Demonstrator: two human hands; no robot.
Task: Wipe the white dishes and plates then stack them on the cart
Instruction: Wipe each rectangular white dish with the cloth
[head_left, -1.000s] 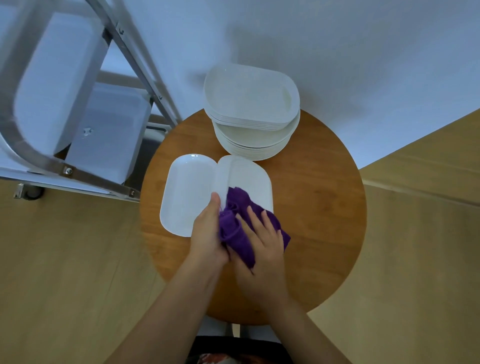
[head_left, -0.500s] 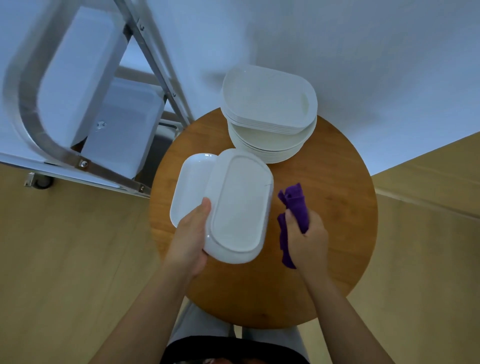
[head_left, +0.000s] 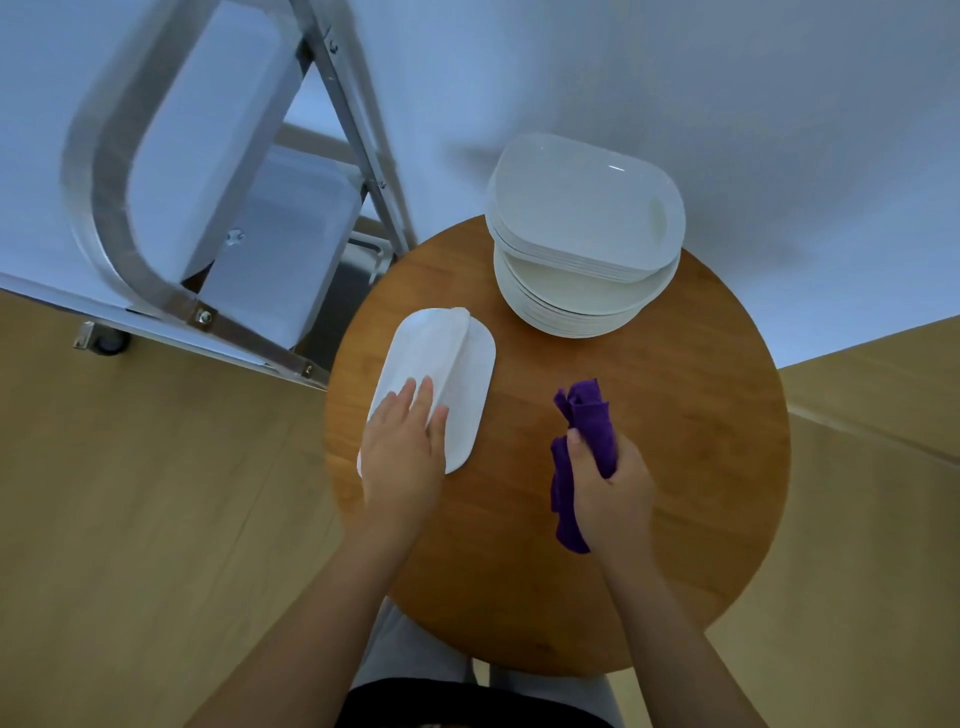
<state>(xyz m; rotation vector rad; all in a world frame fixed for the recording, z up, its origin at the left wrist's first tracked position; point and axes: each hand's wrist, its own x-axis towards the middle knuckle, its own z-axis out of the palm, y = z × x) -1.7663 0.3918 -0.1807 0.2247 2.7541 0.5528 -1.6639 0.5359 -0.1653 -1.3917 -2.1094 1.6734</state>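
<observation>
Round wooden table sits mid-frame; left hand lies flat, fingers straight, on two white dishes at center-left; right hand grips purple cloth; press gently, wipe slowly; tall stack waits above.

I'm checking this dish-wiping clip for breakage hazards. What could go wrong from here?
1. The oval dishes under the left hand sit by the round table's left edge; a push could slide them off.
2. The rectangular dishes sit on round plates and overhang the table's far edge; a bump might topple them.
3. The purple cloth in the right hand dangles and may snag.
</observation>
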